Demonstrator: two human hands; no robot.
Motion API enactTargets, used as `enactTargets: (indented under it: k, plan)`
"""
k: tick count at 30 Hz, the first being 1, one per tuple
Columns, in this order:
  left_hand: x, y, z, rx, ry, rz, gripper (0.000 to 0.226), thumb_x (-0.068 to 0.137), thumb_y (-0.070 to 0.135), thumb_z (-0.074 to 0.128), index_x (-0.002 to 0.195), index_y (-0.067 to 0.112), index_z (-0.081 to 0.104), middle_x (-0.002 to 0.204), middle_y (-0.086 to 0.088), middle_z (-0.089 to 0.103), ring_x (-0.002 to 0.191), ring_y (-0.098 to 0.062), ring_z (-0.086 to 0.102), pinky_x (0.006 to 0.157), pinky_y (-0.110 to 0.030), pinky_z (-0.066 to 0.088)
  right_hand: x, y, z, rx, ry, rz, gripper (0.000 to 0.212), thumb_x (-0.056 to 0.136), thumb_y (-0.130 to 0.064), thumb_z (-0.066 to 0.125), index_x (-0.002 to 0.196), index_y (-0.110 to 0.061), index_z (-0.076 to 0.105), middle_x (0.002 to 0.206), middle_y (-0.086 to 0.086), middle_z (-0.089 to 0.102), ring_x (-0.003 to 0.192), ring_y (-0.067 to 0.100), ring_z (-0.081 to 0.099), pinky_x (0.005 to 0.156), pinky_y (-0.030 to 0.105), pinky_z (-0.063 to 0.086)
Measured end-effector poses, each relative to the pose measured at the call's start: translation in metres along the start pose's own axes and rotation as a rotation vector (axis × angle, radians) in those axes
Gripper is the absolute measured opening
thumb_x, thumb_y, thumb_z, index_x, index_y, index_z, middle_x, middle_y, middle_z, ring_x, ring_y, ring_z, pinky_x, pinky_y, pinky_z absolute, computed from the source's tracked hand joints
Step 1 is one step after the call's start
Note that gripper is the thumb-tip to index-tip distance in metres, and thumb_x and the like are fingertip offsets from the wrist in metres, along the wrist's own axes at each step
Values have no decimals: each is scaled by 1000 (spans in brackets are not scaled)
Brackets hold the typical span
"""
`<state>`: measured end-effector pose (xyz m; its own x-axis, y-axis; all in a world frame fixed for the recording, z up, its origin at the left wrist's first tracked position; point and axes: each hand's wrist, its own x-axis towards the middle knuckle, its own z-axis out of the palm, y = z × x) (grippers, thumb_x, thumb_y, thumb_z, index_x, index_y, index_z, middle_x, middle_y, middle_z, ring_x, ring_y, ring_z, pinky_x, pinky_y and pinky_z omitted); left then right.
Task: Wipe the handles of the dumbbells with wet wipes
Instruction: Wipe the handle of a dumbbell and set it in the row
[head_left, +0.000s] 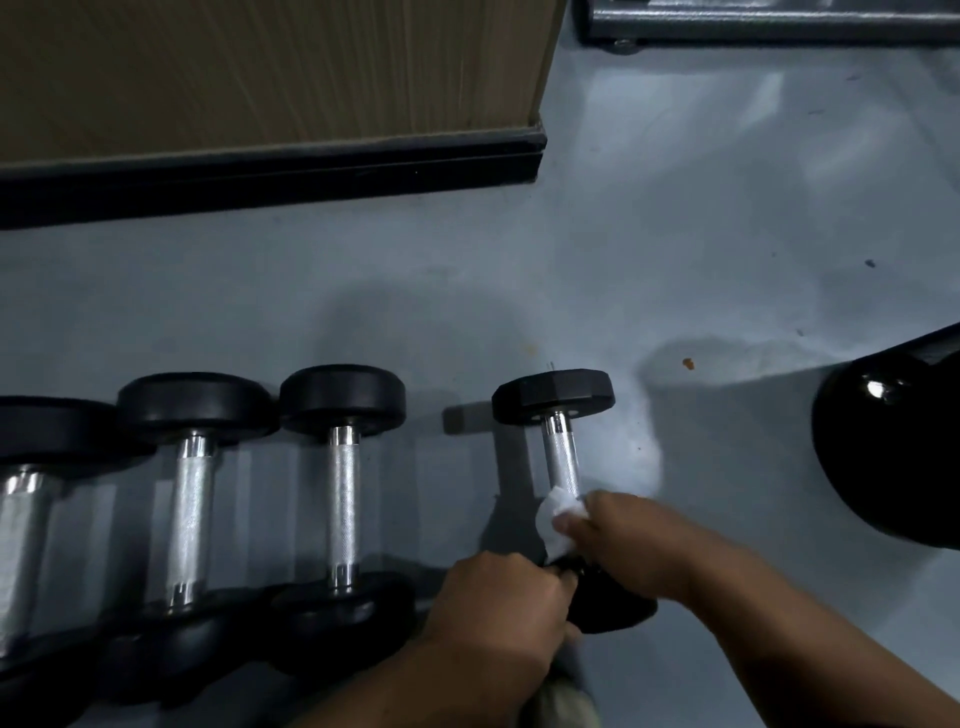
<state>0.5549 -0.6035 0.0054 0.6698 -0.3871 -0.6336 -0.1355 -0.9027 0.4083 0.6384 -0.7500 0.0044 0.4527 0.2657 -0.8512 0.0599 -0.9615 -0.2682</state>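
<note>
On the grey floor, the dumbbell points away.

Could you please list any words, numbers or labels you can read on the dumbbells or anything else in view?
None can be read.
Dumbbell being wiped: no number or brand shows on its black ends.
Three dumbbells to its left: ends plain and dark, nothing legible.
Wet wipe: blank.
Brown board: no print visible.

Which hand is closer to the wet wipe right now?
Right. The right hand pinches the wipe against the handle of the rightmost dumbbell. The left hand sits below it, gripping that dumbbell's near head.
</note>
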Motion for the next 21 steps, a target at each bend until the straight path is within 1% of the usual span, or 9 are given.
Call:
enactTargets:
  k: [2,4,7,9,11,13,16,19,21]
  plan:
    - [0,-1,2,18,19,17,40,99,43,54,136,26,50,123,-11,66,109,-40,62,89,-42,49,9,-2,-4,-19,39,-5,39,106,-49,35,110,-19,60,109,7,61,102,24,59,83,31,43]
    - [1,-2,4,22,19,20,41,99,43,54,136,25,50,122,-10,67,107,-39,63,88,-41,49,27,-5,-9,24,203,4,41,105,-54,32,100,-20,53,98,6,60,95,26,59,80,33,44]
    - [2,-2,2,24,-5,13,43,98,46,55,135,26,51,123,-9,67,108,-37,63,84,-38,47,48,-8,-17,111,389,11,45,104,-57,29,102,-18,50,91,8,62,95,32,62,76,37,45]
    - [3,-1,-2,21,-14,12,42,97,47,56,133,26,53,122,-9,67,110,-37,62,84,-38,46,45,-5,-12,126,360,32,39,104,-55,32,101,-19,45,90,6,60,97,32,62,74,36,42]
    - [2,0,-4,11,-29,4,42,97,47,58,133,25,54,122,-10,66,111,-37,62,86,-38,47,28,-1,1,55,243,58,30,104,-52,37,102,-22,41,103,6,63,100,30,61,76,36,41]
    - [1,-1,-5,-6,-23,5,42,97,46,58,133,25,54,122,-11,66,112,-38,62,87,-38,47,8,1,11,37,154,73,28,103,-51,42,106,-23,45,116,8,64,103,28,61,78,35,42]
    - [1,-1,-8,-14,-15,13,40,98,46,57,132,25,55,121,-11,66,112,-38,62,87,-38,47,3,-7,-1,42,107,46,32,105,-48,41,113,-22,57,121,11,62,106,28,59,80,33,42]
    - [0,-1,-8,-16,-30,13,41,98,47,56,134,26,54,121,-10,66,111,-37,62,84,-36,45,29,-17,-19,22,259,32,37,105,-55,31,100,-25,53,102,8,61,103,32,62,87,39,49]
    - [-1,-1,-9,-26,-35,13,40,99,47,55,133,26,54,120,-11,66,110,-37,61,78,-35,40,45,-14,-21,28,377,44,48,104,-57,27,111,-17,53,98,8,64,100,33,63,87,43,51]
